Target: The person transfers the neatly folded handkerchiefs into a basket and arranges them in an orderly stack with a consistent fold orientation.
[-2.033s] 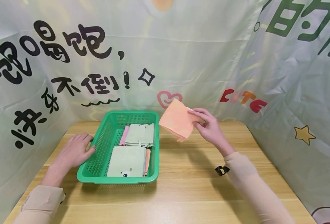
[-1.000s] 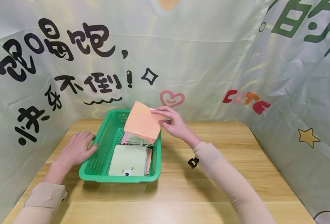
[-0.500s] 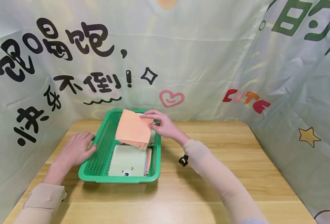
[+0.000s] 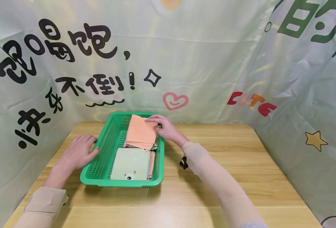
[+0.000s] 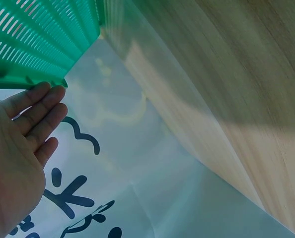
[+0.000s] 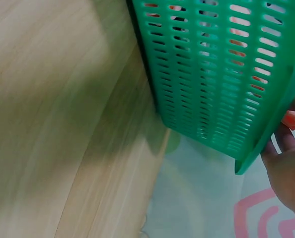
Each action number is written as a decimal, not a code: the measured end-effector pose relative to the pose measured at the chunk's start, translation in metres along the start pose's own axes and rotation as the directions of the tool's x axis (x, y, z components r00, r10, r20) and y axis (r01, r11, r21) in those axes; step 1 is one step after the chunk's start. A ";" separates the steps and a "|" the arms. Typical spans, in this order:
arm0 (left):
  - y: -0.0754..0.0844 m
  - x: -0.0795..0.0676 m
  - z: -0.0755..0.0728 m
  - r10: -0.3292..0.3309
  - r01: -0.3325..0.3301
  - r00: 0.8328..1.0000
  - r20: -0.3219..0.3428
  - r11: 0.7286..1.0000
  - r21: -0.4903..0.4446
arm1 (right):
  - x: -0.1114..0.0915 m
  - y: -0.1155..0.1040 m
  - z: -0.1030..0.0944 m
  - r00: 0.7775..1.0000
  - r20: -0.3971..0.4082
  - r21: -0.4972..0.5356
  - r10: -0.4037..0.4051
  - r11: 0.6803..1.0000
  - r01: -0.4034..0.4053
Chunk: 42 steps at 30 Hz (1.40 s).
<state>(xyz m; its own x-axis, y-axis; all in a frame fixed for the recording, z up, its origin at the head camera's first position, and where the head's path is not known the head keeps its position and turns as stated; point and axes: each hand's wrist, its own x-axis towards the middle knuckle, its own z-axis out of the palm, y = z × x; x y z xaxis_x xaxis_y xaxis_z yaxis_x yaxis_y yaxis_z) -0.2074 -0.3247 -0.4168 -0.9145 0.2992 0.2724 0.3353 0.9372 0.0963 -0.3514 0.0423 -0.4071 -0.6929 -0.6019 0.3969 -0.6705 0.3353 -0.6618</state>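
An orange folded cloth (image 4: 141, 132) lies over the back pile in the green basket (image 4: 99, 182), covering most of the pale cloths beneath it. My right hand (image 4: 166, 127) pinches its right edge, fingers on top and thumb at the side, just over the basket's right rim. In the right wrist view only part of that hand (image 6: 288, 168) shows beyond the basket wall. My left hand (image 4: 79, 151) rests against the basket's left rim. Its fingers (image 5: 44, 110) look nearly straight in the left wrist view, tips touching the rim.
A pale green folded cloth (image 4: 130, 163) with a printed eye lies in the front of the basket, with orange and bluish edges of other cloths at its right. The basket stands on a wooden table (image 4: 213, 152). Printed fabric (image 4: 202, 63) encloses the back and sides.
My right hand has carried the orange cloth leftward from beside the basket and lowered it onto the back pile. My left hand has stayed at the left rim.
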 end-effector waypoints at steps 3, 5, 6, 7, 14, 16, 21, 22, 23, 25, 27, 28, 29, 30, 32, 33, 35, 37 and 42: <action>0.001 0.000 0.000 -0.002 0.002 1.000 -0.001 1.000 0.001 | 0.003 0.002 0.002 1.000 0.007 -0.040 0.026 0.999 -0.026; 0.001 0.000 0.000 -0.003 0.003 1.000 -0.004 1.000 0.002 | 0.006 0.003 0.003 0.999 0.011 -0.059 0.046 0.997 -0.045; 0.001 0.000 -0.001 -0.003 0.003 1.000 -0.006 1.000 0.002 | 0.006 0.003 0.003 0.998 0.012 -0.065 0.056 0.996 -0.055; 0.001 0.000 0.000 -0.001 0.001 1.000 -0.006 1.000 0.003 | 0.007 0.004 0.003 0.998 0.014 -0.072 0.065 0.995 -0.064; 0.003 -0.001 -0.001 0.005 -0.005 1.000 -0.009 1.000 0.001 | 0.011 0.012 0.004 0.995 0.041 -0.176 0.096 0.981 -0.088; 0.002 -0.002 0.000 0.005 -0.005 1.000 -0.008 1.000 -0.001 | 0.011 0.014 0.004 0.993 0.057 -0.219 0.106 0.971 -0.091; 0.002 -0.002 0.000 0.008 -0.008 1.000 -0.011 1.000 -0.001 | 0.012 0.018 0.004 0.983 0.104 -0.301 0.148 0.947 -0.111; 0.002 -0.002 0.001 0.009 -0.009 1.000 -0.013 1.000 -0.002 | 0.012 0.018 0.003 0.981 0.116 -0.311 0.158 0.943 -0.116; 0.002 -0.001 0.001 0.012 -0.012 1.000 -0.015 1.000 -0.001 | 0.012 0.019 0.003 0.977 0.128 -0.313 0.168 0.942 -0.121; 0.001 -0.001 0.001 0.014 -0.014 1.000 -0.019 1.000 -0.003 | 0.013 0.019 0.003 0.971 0.154 -0.326 0.185 0.937 -0.127; 0.001 -0.001 0.001 0.015 -0.016 1.000 -0.024 1.000 -0.003 | 0.014 0.020 0.002 0.965 0.177 -0.338 0.192 0.933 -0.124; 0.001 -0.001 0.001 0.016 -0.016 1.000 -0.026 1.000 -0.003 | 0.014 0.020 0.002 0.963 0.186 -0.345 0.195 0.931 -0.121; 0.001 0.000 0.001 0.017 -0.017 0.999 -0.027 1.000 -0.004 | 0.014 0.021 0.002 0.961 0.192 -0.349 0.197 0.929 -0.120; 0.001 0.000 0.001 0.016 -0.016 1.000 -0.026 1.000 -0.004 | 0.015 0.021 0.002 0.960 0.198 -0.357 0.199 0.927 -0.119; 0.002 0.000 0.001 0.014 -0.014 1.000 -0.024 1.000 -0.002 | 0.015 0.021 0.001 0.958 0.199 -0.354 0.205 0.927 -0.125; 0.001 0.000 0.001 0.014 -0.014 1.000 -0.023 1.000 -0.001 | 0.014 0.021 0.001 0.959 0.197 -0.347 0.206 0.929 -0.128; 0.002 0.000 0.001 0.015 -0.015 1.000 -0.022 1.000 -0.001 | 0.013 0.021 0.001 0.961 0.185 -0.328 0.205 0.935 -0.136; 0.002 0.000 0.001 0.015 -0.015 1.000 -0.023 1.000 0.001 | 0.012 0.020 0.001 0.967 0.161 -0.294 0.198 0.945 -0.145; 0.001 -0.001 0.000 0.009 -0.009 1.000 -0.013 1.000 0.001 | 0.007 0.014 -0.002 0.983 0.075 -0.209 0.167 0.967 -0.148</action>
<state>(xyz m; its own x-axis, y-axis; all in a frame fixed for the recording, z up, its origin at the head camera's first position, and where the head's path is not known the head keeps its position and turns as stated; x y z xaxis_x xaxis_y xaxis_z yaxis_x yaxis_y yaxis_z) -0.2066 -0.3239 -0.4173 -0.9082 0.3053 0.2861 0.3435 0.9345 0.0930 -0.3658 0.0440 -0.4120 -0.7731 -0.5903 0.2322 -0.6010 0.5644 -0.5660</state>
